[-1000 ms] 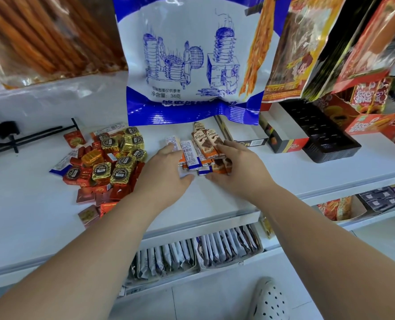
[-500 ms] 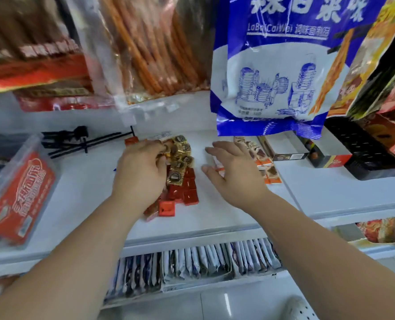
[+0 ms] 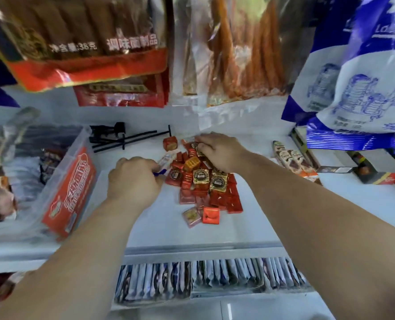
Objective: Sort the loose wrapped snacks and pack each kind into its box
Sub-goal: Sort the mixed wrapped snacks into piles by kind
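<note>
Fingering one snack pile (image 3: 205, 188): left hand (image 3: 134, 181), right hand (image 3: 219, 151).

On the white shelf (image 3: 166, 232) lie black rods (image 3: 131, 137), perhaps display hooks; at its left end a clear tub (image 3: 69, 185); above it hanging snack bags (image 3: 238, 54).

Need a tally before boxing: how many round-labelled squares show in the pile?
3 round-labelled squares: two side by side mid-pile, one at its left edge. Others may hide under the right hand.
</note>
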